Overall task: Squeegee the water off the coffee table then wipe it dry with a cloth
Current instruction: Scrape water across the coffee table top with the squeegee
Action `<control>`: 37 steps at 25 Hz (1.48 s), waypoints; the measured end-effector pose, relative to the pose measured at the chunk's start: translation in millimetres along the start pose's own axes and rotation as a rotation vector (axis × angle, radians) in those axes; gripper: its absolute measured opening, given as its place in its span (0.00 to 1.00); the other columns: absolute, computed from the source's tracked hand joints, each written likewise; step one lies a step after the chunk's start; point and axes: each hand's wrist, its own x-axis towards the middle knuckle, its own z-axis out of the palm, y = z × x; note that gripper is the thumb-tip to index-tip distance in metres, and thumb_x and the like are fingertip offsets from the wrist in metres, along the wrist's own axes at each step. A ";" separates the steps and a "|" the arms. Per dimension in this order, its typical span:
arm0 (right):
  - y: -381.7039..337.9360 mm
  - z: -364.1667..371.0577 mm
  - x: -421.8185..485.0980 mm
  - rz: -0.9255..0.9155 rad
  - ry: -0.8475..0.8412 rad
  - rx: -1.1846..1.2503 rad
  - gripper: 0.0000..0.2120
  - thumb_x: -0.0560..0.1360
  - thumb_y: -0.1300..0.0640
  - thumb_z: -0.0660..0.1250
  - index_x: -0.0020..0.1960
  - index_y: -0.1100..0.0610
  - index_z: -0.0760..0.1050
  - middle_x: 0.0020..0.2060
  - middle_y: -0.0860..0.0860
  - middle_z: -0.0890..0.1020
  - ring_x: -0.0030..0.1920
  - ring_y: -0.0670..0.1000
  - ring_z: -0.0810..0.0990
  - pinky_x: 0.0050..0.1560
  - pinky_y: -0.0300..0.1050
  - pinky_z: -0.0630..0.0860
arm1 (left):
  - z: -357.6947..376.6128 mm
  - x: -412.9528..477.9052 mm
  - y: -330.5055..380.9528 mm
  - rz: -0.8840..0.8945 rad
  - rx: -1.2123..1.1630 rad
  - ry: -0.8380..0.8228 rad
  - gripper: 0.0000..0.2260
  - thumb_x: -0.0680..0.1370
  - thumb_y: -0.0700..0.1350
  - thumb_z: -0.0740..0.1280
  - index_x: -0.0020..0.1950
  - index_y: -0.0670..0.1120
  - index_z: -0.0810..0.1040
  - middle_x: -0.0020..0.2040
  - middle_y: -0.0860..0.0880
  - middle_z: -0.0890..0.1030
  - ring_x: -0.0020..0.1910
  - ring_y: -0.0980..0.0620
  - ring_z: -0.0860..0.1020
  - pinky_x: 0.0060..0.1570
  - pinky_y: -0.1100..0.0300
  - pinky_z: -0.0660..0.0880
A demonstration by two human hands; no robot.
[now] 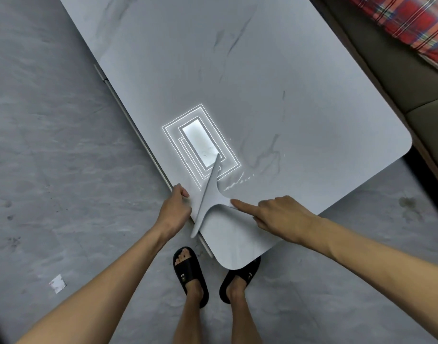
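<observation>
The coffee table (pixel 237 70) lies open beyond the squeegee (pixel 208 194), sofa (pixel 399 78) alongside.

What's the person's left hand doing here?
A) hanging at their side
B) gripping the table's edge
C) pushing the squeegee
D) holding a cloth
B: the left hand curls over the near edge of the table, just beside the squeegee, which the right hand holds.

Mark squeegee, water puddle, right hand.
squeegee (pixel 208 199), head view, middle, where handle meets blade.
water puddle (pixel 234 184), head view, bright streak.
right hand (pixel 280 214), head view, back of hand.
</observation>
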 end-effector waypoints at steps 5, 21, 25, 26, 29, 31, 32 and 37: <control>32.7 -6.5 -42.6 0.066 -0.029 0.093 0.29 0.80 0.52 0.52 0.76 0.34 0.44 0.35 0.48 0.68 0.35 0.53 0.68 0.37 0.46 0.66 | 14.0 -0.8 12.0 -0.032 -0.006 0.073 0.13 0.72 0.32 0.56 0.52 0.47 0.67 0.39 0.45 0.74 0.32 0.50 0.70 0.27 0.60 0.63; 18.2 -51.3 96.0 0.003 0.185 0.051 0.21 0.84 0.49 0.48 0.74 0.33 0.53 0.40 0.49 0.72 0.41 0.56 0.76 0.38 0.45 0.62 | -38.4 7.0 -6.8 -0.112 0.005 0.154 0.12 0.73 0.34 0.58 0.54 0.47 0.68 0.38 0.54 0.70 0.35 0.46 0.73 0.32 0.57 0.67; 58.9 -33.0 49.9 0.177 0.210 0.147 0.20 0.83 0.46 0.47 0.73 0.31 0.53 0.37 0.47 0.71 0.38 0.54 0.73 0.38 0.46 0.64 | -16.6 4.9 17.7 -0.021 0.055 0.036 0.12 0.73 0.34 0.57 0.53 0.47 0.68 0.37 0.48 0.73 0.32 0.50 0.71 0.28 0.60 0.64; 69.2 -26.6 36.6 0.220 0.206 0.161 0.20 0.83 0.46 0.47 0.73 0.31 0.52 0.37 0.47 0.72 0.37 0.54 0.73 0.38 0.46 0.65 | -11.1 5.4 22.2 -0.015 0.067 0.004 0.12 0.73 0.34 0.56 0.53 0.47 0.68 0.38 0.46 0.74 0.31 0.50 0.70 0.28 0.60 0.63; 93.5 -5.8 -6.0 0.346 0.204 0.208 0.21 0.83 0.46 0.47 0.73 0.30 0.50 0.37 0.46 0.73 0.39 0.53 0.74 0.39 0.46 0.67 | 6.9 5.7 29.6 -0.017 0.095 -0.070 0.11 0.73 0.34 0.55 0.52 0.46 0.67 0.39 0.46 0.72 0.33 0.50 0.68 0.29 0.58 0.62; 100.0 4.9 -33.3 0.408 0.199 0.244 0.21 0.82 0.46 0.48 0.74 0.31 0.51 0.40 0.45 0.78 0.43 0.53 0.78 0.40 0.46 0.68 | 16.9 5.2 31.2 0.006 0.140 -0.094 0.09 0.73 0.34 0.56 0.49 0.46 0.66 0.42 0.46 0.71 0.39 0.47 0.71 0.33 0.57 0.63; 100.4 8.1 -46.5 0.426 0.202 0.252 0.21 0.82 0.46 0.48 0.74 0.31 0.52 0.42 0.45 0.80 0.44 0.53 0.79 0.39 0.46 0.68 | 22.0 5.1 32.0 0.018 0.159 -0.108 0.09 0.73 0.34 0.56 0.49 0.45 0.67 0.46 0.45 0.72 0.46 0.44 0.73 0.37 0.58 0.65; 93.1 -7.6 -45.3 0.420 0.234 0.320 0.21 0.82 0.44 0.49 0.73 0.32 0.54 0.54 0.47 0.82 0.53 0.56 0.79 0.44 0.49 0.72 | 37.2 8.5 38.4 -0.017 0.154 -0.140 0.10 0.72 0.32 0.56 0.52 0.40 0.69 0.59 0.38 0.69 0.69 0.41 0.64 0.52 0.59 0.64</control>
